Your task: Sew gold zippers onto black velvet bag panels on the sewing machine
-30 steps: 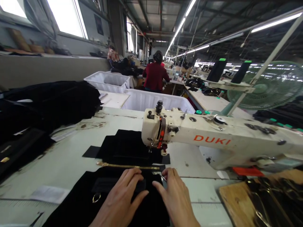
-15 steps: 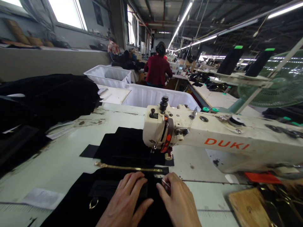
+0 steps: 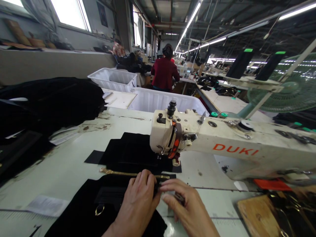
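A black fabric piece (image 3: pixel 81 200) with a gold ring (image 3: pixel 99 210) on a dark tab lies on the sewing table. Along its far edge runs a gold-toothed zipper (image 3: pixel 118 172) with its pull at the left end. My left hand (image 3: pixel 140 197) presses on this piece, its fingertips over the zipper and its thumb drawn in at the right edge, closed on the fabric. Close by on the right, my right hand (image 3: pixel 189 204) is curled around a small metal tool (image 3: pixel 179 198), mostly hidden in the palm. Its fingertips come near the fabric edge by my left thumb.
A sewing machine (image 3: pixel 209 135) stands beyond my hands, with more black fabric (image 3: pixel 123 151) under its head. At left is a heap of black cloth (image 3: pixel 49 102). White bins (image 3: pixel 168 97) stand behind. A wooden block (image 3: pixel 258 215) is at right; a person (image 3: pixel 165 72) sits farther off.
My left hand has moved right and forward onto the zipper. My right hand has shifted slightly right, its fingers stretching toward the left thumb. The near fabric's right side has been drawn leftward, baring the table.
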Available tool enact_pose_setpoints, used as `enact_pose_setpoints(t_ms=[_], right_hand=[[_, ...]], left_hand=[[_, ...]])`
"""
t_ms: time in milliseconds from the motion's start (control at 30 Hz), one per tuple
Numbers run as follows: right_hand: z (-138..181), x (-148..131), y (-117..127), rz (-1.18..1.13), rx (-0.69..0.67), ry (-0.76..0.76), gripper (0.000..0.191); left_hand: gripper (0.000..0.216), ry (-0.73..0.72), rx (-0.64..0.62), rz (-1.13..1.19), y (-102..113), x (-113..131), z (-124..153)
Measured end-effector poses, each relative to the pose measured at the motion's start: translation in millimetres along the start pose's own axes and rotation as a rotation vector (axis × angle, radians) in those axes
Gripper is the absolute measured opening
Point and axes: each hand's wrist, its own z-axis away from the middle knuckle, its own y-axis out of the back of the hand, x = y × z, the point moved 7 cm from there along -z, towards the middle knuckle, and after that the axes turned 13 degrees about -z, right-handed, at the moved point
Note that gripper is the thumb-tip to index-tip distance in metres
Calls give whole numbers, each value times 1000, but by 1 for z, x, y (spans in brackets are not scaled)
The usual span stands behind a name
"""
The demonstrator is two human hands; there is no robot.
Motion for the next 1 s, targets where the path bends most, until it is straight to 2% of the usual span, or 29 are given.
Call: enact_pose_setpoints(t_ms=[67,133,233,400,600,833,1000], right_hand=[[0,4,19,204,162,-23,31],[-1,7,24,404,232,-21,38],[-7,11,6,532,148,85,31],[-13,18,-19,665,71,183,6],[-13,3,-25,807,49,282,19],[-12,6,-28,786,83,273,22],[-13,4,-27,801,61,255,23]], left_hand=[[11,18,10,11,5,-2,-5],[12,28,30,21,6,-4,-8],[11,47,35,45,2,-8,-8],[11,46,37,119,1,-14,-10],[11,68,63,156,3,-19,-11],[11,60,84,178,2,-16,-9],[10,60,85,174,3,-15,-7]])
